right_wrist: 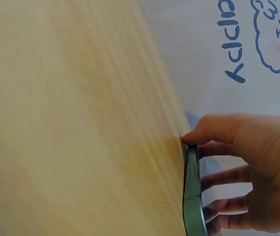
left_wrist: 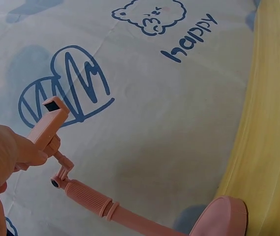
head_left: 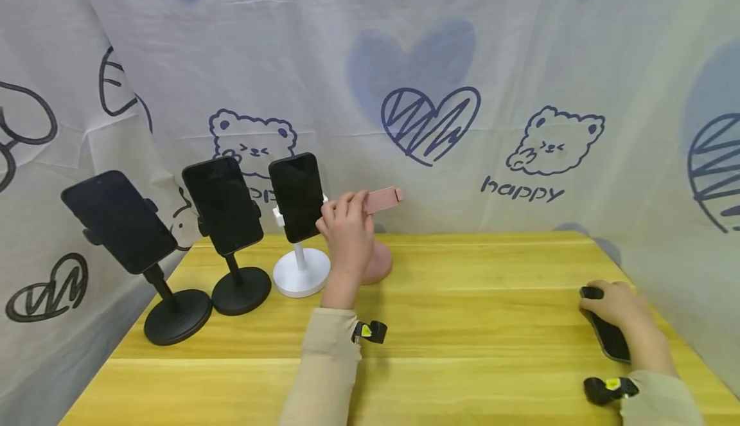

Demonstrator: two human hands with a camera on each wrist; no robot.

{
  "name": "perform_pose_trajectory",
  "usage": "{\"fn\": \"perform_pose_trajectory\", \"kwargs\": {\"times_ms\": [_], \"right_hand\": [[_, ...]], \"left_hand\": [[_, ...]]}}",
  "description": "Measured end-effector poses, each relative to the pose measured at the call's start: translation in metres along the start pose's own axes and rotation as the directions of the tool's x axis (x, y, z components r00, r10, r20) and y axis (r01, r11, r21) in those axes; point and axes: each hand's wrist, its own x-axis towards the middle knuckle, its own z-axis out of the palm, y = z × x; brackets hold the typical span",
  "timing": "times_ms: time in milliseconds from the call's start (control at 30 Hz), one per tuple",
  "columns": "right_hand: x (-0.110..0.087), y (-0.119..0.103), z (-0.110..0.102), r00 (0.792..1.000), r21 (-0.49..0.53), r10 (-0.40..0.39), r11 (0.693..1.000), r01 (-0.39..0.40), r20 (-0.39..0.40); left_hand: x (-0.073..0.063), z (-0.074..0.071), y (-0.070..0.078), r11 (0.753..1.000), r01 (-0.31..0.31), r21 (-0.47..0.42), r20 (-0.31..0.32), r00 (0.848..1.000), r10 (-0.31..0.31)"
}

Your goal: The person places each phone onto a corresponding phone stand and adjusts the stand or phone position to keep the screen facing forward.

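My left hand (head_left: pixel 348 233) grips the clamp head of a pink phone stand (head_left: pixel 384 200), with the thumb along its side. In the left wrist view the clamp's hooked end points up past the thumb, and its ribbed stem and round base (left_wrist: pixel 223 219) show below; the clamp bears no phone. Far to the right, my right hand (head_left: pixel 621 307) holds a dark phone (head_left: pixel 607 333) by its long edges at the tabletop. The right wrist view shows the phone's greenish side (right_wrist: pixel 193 196) between the thumb and the curled fingers.
Left of the pink stand, a white stand (head_left: pixel 302 273) and two black stands (head_left: pixel 241 291) each hold a tilted phone with a dark screen. Behind the wooden table (head_left: pixel 474 323) hangs a printed cloth (head_left: pixel 520 47), which also runs along both sides.
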Motion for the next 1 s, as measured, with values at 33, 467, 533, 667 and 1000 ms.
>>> {"fn": "perform_pose_trajectory", "kwargs": {"times_ms": [33,467,533,667,1000], "right_hand": [[0.001,0.0,0.0,1.0,-0.001,-0.001,1.0,0.001,-0.008],[0.003,-0.007,0.006,0.992,-0.014,-0.013,1.0,0.011,-0.129],[0.003,-0.008,0.006,0.988,-0.016,-0.014,1.0,0.011,-0.152],[0.003,-0.012,0.006,0.983,-0.015,-0.028,1.0,0.026,-0.179],[0.003,-0.013,0.012,0.954,0.026,-0.122,0.991,0.134,-0.274]], "left_hand": [[0.0,0.0,0.0,1.0,0.002,-0.004,0.003,1.0,-0.002],[-0.005,0.003,-0.002,1.0,0.009,-0.014,-0.011,1.0,-0.009],[-0.005,0.003,-0.002,1.0,0.009,-0.012,-0.014,1.0,-0.009],[-0.006,0.003,-0.002,1.0,0.013,-0.012,-0.01,1.0,-0.013],[-0.008,0.003,-0.003,1.0,0.013,-0.022,-0.007,1.0,-0.013]]}}
